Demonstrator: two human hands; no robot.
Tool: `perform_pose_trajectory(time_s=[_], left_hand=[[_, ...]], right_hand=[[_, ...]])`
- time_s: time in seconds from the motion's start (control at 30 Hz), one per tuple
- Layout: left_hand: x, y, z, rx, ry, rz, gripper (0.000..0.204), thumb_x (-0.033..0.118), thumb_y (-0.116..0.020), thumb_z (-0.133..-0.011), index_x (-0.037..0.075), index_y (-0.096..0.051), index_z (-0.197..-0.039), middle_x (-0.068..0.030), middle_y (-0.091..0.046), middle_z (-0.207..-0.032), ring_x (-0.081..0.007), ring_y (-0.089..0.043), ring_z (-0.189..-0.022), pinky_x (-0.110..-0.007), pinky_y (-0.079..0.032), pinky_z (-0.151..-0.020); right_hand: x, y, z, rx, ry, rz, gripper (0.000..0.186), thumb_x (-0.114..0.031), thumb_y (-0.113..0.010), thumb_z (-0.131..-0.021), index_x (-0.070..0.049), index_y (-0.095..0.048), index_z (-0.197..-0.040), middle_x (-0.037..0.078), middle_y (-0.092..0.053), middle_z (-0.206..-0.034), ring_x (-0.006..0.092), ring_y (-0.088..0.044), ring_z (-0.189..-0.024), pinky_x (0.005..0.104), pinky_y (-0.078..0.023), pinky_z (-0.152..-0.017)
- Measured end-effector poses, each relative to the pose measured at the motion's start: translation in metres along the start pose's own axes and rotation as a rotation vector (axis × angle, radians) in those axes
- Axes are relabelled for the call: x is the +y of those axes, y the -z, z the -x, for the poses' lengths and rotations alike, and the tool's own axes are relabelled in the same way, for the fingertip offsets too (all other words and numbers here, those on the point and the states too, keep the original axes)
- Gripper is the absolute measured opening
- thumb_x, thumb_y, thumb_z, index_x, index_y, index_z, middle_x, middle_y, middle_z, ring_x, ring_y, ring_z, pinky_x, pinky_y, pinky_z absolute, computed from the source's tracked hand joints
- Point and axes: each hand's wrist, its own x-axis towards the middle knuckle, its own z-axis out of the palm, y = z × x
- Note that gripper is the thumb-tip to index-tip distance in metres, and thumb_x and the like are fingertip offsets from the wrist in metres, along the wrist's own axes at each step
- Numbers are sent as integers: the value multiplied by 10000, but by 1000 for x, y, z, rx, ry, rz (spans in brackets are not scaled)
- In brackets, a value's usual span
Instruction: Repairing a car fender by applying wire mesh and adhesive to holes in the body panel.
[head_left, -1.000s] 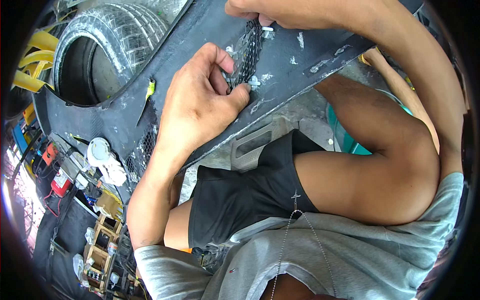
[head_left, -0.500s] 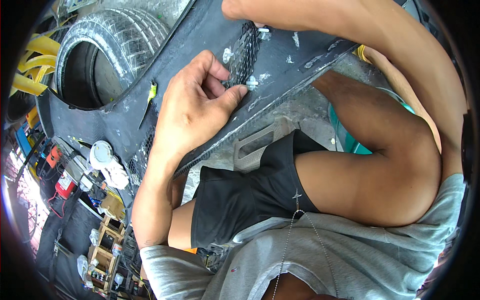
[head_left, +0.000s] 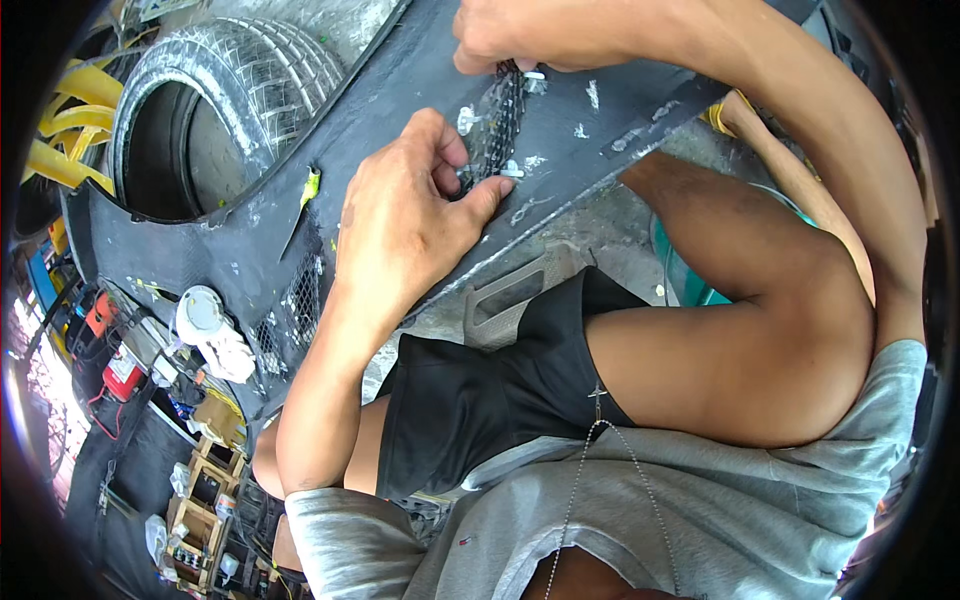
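A black mesh strip (head_left: 493, 125) lies in a slot in a dark, scuffed panel (head_left: 390, 90), with white dabs and small white tabs along it. My left hand (head_left: 405, 215) is closed at the strip's lower end, thumb and curled fingers on it. My right hand (head_left: 520, 30) is closed at the upper end, its fingertips partly hidden. Left of my left hand, a yellow-green pointed tool (head_left: 309, 188) rests on the panel. More black mesh (head_left: 305, 292) shows in another opening beside my left wrist. A white lidded container with crumpled white material (head_left: 205, 320) is at the panel's lower left.
A tyre (head_left: 250, 95) and yellow parts (head_left: 85, 125) sit beyond the panel. A teal container (head_left: 678, 275) is behind my right leg, above a grey plastic piece (head_left: 490, 300). A red cylinder (head_left: 122, 375), tools and wooden crates (head_left: 200, 515) crowd the lower left.
Both hands have shifted slightly downward in the picture, still at the two ends of the mesh strip. My right fingers have bent lower over its upper end compared with half a second ago.
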Motion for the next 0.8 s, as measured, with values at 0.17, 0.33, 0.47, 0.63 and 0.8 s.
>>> perform_pose_trajectory(time_s=[0.17, 0.33, 0.47, 0.63, 0.8], left_hand=[[-11, -8, 9, -159, 20, 72, 357, 192, -842, -780, 33, -574, -954, -119, -621, -745, -304, -632, -685, -426, -495, -650], [-23, -21, 13, -124, -85, 132, 312, 142, -839, -804, 57, -564, -924, 3, -473, -689, -123, -448, -635, -305, -398, -579], [-20, -25, 11, -99, -106, 159, 305, 134, -835, -800, 63, -561, -912, 19, -437, -687, -108, -417, -639, -289, -372, -578], [-12, -3, 16, -161, -20, 236, 313, 118, -843, -784, 79, -552, -894, 47, -412, -703, -84, -390, -665, -262, -333, -588], [-8, 12, 13, -235, 55, 244, 339, 120, -871, -777, 77, -553, -888, 50, -448, -728, -79, -406, -689, -258, -346, -605]], right_hand=[[-3, -24, -8, -3, 55, -28, 142, -81, -631, -840, -23, -739, -912, 208, -740, -911, 402, -729, -922, 480, -575, -815], [-5, -40, -2, 35, 64, -69, 191, -76, -631, -876, 9, -703, -1031, 222, -726, -991, 395, -713, -996, 487, -561, -856], [-25, 8, 39, -46, -219, -213, 234, -129, -656, -923, 5, -667, -1114, 210, -709, -1063, 383, -694, -1039, 472, -551, -885], [-53, -1, 115, 210, -259, -211, 378, -395, -698, -878, -57, -654, -1043, 93, -640, -945, 316, -644, -942, 422, -501, -812], [-90, -9, 115, 212, -217, -80, 411, -447, -631, -880, -44, -636, -962, 53, -561, -832, 249, -602, -785, 377, -456, -688]])
